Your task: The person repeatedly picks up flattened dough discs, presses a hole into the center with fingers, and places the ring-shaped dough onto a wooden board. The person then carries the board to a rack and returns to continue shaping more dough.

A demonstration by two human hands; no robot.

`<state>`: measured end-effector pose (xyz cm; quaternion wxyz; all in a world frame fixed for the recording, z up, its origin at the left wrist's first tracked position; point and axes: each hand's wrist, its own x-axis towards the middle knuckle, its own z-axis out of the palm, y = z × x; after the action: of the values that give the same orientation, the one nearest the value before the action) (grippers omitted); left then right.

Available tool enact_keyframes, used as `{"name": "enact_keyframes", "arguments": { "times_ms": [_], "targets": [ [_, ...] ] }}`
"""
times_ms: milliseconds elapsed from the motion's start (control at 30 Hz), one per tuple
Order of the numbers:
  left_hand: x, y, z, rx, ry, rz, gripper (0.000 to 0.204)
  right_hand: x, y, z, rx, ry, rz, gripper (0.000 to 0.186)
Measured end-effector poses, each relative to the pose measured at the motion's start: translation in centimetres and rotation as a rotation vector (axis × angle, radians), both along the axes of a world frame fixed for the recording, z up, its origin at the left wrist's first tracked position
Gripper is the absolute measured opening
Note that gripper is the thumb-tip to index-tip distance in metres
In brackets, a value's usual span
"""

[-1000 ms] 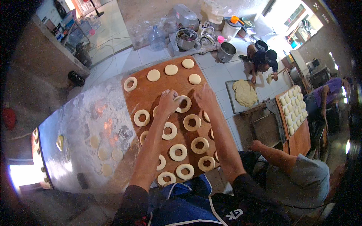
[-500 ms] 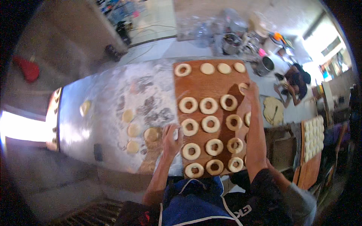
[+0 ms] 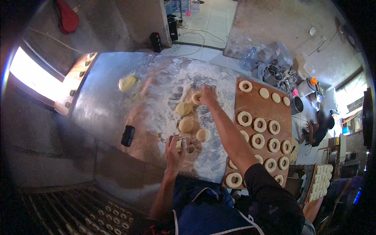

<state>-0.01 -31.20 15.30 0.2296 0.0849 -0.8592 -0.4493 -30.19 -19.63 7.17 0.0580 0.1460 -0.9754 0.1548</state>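
Observation:
My right hand (image 3: 208,95) reaches over the floured table and grips the edge of a pale ring (image 3: 196,98), apparently dough. Its fingertips are partly hidden. Below that ring lie flat dough discs (image 3: 185,125) on the flour, one of them (image 3: 203,135) between my two arms. Near the front edge my left hand (image 3: 175,152) is closed around a small pale piece (image 3: 179,145), whose kind I cannot make out. To the right, a brown wooden board (image 3: 256,106) carries rows of dough rings (image 3: 259,125) and a few uncut discs (image 3: 264,93) at its far end.
Left on the metal table (image 3: 102,96) are a yellowish dough lump (image 3: 127,83) and a dark case-like object (image 3: 127,135). A tray of dough pieces (image 3: 320,181) stands at right. Beyond the board are pots (image 3: 273,73) and a crouching person (image 3: 322,126). More rings lie on a rack (image 3: 111,215) lower left.
The view has turned left. My right hand has moved from the board's right side to the floured table, apparently carrying the pale ring. My left hand stays near the table's front edge, still closed.

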Motion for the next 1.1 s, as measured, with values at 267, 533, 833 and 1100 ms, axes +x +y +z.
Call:
{"name": "enact_keyframes", "arguments": {
  "times_ms": [267,533,833,1100],
  "targets": [
    [-4.3,-3.1,-0.6,0.179,0.055,-0.004,0.022,6.5,0.6,4.6,-0.555,-0.351,0.175,0.027],
    [-7.5,-3.5,-2.2,0.606,-0.153,-0.242,0.024,17.8,0.2,8.0,-0.940,-0.429,0.056,0.038],
    [-7.1,-2.8,-4.6,1.017,-0.147,-0.295,0.033,20.7,0.4,10.9,-1.069,-0.696,0.184,0.058],
    [-7.2,-1.7,-4.7,1.462,0.003,-0.474,0.045,18.8,1.7,6.1,-1.231,-0.861,-0.210,0.043]
  ]
}}
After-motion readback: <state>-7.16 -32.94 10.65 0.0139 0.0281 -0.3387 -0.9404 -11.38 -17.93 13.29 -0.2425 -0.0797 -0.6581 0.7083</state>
